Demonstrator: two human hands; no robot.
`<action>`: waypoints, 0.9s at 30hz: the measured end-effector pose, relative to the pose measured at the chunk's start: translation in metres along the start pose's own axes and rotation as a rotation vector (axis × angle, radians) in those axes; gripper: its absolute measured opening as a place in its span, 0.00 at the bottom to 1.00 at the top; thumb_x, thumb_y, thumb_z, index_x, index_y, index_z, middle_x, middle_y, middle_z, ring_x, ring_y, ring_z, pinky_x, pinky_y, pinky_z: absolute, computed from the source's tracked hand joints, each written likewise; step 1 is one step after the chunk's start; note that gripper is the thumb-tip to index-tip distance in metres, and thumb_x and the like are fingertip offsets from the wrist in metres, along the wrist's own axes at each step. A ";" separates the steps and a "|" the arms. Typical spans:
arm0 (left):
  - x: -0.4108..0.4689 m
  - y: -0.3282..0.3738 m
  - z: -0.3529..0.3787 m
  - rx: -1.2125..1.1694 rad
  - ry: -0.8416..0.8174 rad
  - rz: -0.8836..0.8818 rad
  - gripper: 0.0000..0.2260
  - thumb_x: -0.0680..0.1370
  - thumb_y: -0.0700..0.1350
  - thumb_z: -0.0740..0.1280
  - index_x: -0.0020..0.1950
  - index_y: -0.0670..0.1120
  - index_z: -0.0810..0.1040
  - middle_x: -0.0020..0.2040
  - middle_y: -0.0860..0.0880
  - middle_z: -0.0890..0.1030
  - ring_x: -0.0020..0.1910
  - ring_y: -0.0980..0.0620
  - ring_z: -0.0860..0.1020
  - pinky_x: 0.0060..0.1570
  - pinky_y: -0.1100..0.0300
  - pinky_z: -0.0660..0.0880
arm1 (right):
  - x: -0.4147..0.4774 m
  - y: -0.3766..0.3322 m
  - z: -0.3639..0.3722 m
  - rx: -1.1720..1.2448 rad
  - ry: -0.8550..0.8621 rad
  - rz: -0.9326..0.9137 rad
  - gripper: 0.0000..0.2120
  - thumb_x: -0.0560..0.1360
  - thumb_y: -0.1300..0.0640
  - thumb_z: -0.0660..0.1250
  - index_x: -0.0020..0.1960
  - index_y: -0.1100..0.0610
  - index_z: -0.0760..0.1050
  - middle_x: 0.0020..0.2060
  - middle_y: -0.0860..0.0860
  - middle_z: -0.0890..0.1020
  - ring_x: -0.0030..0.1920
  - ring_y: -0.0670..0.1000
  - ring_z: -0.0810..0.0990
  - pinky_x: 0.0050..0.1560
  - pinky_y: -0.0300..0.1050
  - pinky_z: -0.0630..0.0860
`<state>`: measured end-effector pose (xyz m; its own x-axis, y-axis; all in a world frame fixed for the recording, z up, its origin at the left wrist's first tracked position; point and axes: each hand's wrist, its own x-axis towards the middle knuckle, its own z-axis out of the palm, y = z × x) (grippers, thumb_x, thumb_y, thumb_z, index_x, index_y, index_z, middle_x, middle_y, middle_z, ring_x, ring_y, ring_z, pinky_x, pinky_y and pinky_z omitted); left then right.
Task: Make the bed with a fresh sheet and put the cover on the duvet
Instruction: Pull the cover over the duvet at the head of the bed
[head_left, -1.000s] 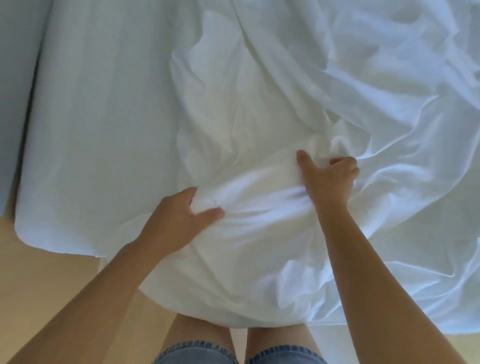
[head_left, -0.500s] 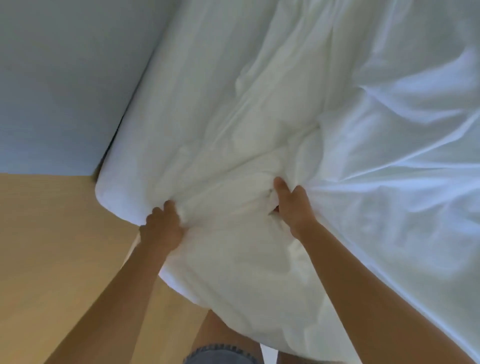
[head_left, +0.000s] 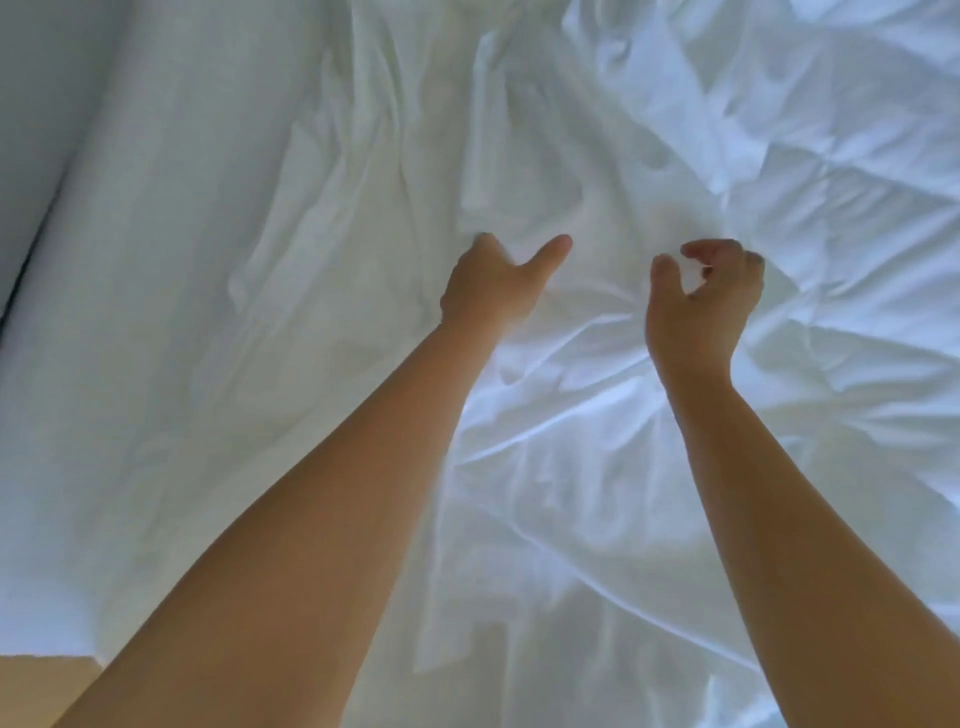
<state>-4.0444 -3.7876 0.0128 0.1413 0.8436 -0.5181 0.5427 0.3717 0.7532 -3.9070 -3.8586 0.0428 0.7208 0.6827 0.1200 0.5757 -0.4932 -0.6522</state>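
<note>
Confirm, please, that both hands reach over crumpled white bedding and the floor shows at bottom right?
Not quite: the head view shows the floor at bottom left, not right. The left hand and right hand do both reach over crumpled white bedding.

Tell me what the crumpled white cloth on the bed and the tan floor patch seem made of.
Crumpled white cloth: thin woven fabric, probably cotton or a blend, slightly glossy; it holds sharp creases and soft folds. Tan floor patch: smooth and matt, perhaps wood or laminate; no grain shows.
</note>
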 end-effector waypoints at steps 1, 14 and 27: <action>0.009 0.012 0.010 0.011 -0.012 -0.015 0.37 0.70 0.68 0.65 0.63 0.38 0.71 0.57 0.42 0.77 0.57 0.43 0.75 0.53 0.54 0.71 | 0.018 0.012 -0.004 -0.018 0.062 0.000 0.16 0.73 0.57 0.66 0.58 0.62 0.72 0.56 0.56 0.72 0.57 0.55 0.70 0.59 0.39 0.62; 0.070 0.114 0.075 0.209 0.375 0.135 0.11 0.78 0.46 0.61 0.44 0.38 0.76 0.44 0.40 0.78 0.48 0.40 0.77 0.40 0.52 0.70 | 0.130 0.071 0.033 0.083 -0.607 0.089 0.15 0.77 0.61 0.59 0.32 0.56 0.62 0.29 0.49 0.67 0.35 0.53 0.68 0.38 0.44 0.66; 0.042 0.203 0.199 0.434 -0.323 0.432 0.09 0.79 0.40 0.62 0.47 0.37 0.80 0.51 0.36 0.80 0.50 0.41 0.78 0.48 0.54 0.71 | 0.209 0.127 -0.090 0.538 -0.091 0.389 0.07 0.72 0.56 0.61 0.39 0.59 0.72 0.34 0.51 0.73 0.36 0.51 0.72 0.38 0.45 0.70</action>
<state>-3.7634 -3.7541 0.0630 0.6222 0.6983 -0.3539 0.6550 -0.2168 0.7238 -3.6488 -3.8268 0.0525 0.7879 0.5639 -0.2475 -0.0093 -0.3910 -0.9203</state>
